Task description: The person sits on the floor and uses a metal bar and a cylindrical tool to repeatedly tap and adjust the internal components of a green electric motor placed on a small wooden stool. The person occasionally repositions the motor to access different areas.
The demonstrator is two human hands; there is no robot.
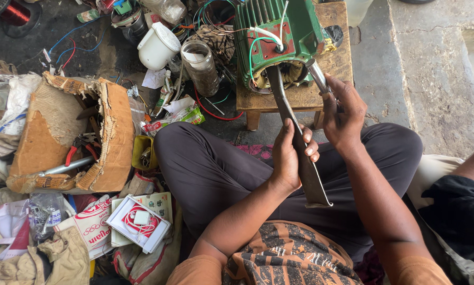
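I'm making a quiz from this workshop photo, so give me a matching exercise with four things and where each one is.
Things:
1. green motor
2. long flat metal bar
3. white plastic jug
4. torn cardboard box

Places:
A. on the floor, far left
B. on the small wooden stool
C. gripped in the left hand
D. on the floor, left of the glass jar

Pairs: 1-B, 2-C, 3-D, 4-A

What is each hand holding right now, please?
Left hand: closed on the flat metal bar.
Right hand: closed on the metal rod.
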